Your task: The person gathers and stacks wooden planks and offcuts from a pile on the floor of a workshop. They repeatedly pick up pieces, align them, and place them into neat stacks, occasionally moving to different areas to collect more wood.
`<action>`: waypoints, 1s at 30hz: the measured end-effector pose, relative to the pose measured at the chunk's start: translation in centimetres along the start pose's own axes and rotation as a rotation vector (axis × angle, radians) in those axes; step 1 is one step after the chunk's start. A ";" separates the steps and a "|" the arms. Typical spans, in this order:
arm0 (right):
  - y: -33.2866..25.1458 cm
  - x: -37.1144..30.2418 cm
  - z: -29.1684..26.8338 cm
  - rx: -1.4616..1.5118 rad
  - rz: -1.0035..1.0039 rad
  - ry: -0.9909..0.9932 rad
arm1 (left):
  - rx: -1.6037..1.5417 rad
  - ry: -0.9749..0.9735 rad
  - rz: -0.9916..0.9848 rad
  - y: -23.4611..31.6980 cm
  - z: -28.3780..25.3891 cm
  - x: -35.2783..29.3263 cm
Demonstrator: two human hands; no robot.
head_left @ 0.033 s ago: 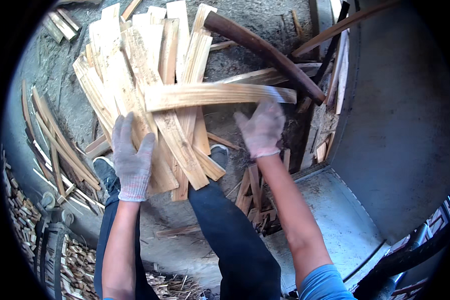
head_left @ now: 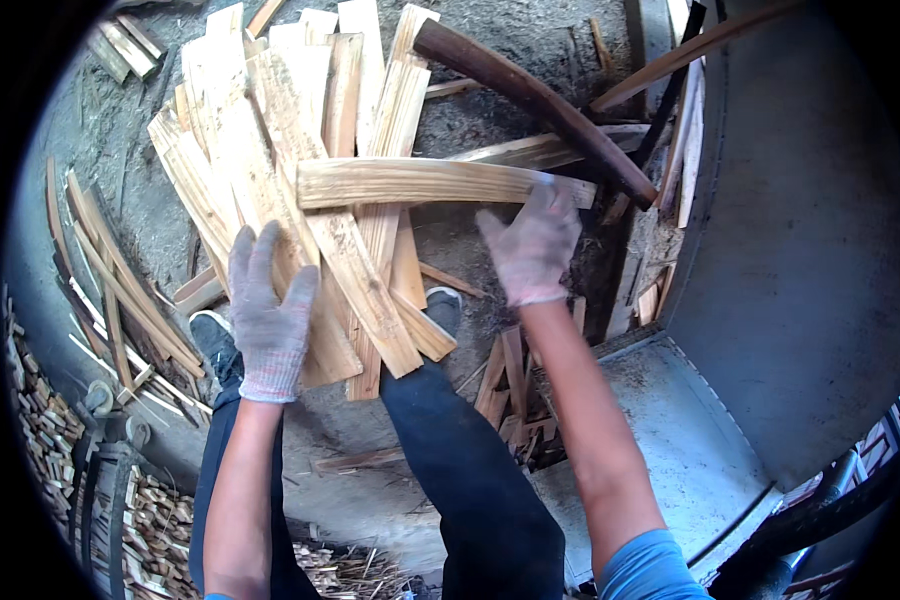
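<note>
We hold our gloved left hand [head_left: 273, 325] over the near left part of a fanned pile of pale boards [head_left: 232, 160], its fingers spread and unclenched, the thumb pointing away from them to the right; how firmly it presses the wood we cannot tell. Our gloved right hand [head_left: 535, 245] is at the right end of a pale plank [head_left: 420, 184], its fingertips lying over the wood and its thumb standing out to the left, apart from the plank; whether these fingers grasp it or only touch it we cannot tell. From those fingertips the plank runs leftward across the pile, its left end lying beyond and to the right of our left fingers. Past our right fingertips slants a dark curved timber [head_left: 530, 95], its nearer end just to their right. Well to the right of the same fingers stands a grey metal panel [head_left: 790, 250]. Left of our left fingers, thin curved strips [head_left: 140, 285] lie in a loose bundle, and broken wood pieces [head_left: 510, 370] lie nearer us than our right fingers.
</note>
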State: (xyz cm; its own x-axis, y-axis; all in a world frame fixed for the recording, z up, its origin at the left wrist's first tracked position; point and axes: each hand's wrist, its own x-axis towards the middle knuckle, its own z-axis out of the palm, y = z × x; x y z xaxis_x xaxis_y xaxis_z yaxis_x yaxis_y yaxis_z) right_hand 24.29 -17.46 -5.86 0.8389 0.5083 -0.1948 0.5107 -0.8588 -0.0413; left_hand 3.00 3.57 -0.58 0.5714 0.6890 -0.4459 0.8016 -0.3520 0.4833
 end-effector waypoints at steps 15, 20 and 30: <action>-10.6 6.4 -5.2 0.295 -0.306 -0.832 | -0.108 0.160 0.011 0.0 -0.6 4.4; -12.3 6.9 -3.7 0.561 -0.211 -0.697 | 0.115 0.203 -0.004 0.2 1.9 7.7; 16.1 11.3 0.7 -0.056 0.253 -0.093 | 0.293 0.267 0.085 0.0 3.6 8.5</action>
State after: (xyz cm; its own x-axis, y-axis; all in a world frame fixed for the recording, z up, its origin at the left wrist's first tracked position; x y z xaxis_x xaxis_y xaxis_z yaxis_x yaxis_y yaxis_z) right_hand 41.90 -25.62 -9.43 0.9215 0.2676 -0.2815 0.2988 -0.9514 0.0738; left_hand 8.50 7.18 -7.07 0.6029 0.7766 -0.1831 0.7917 -0.5538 0.2580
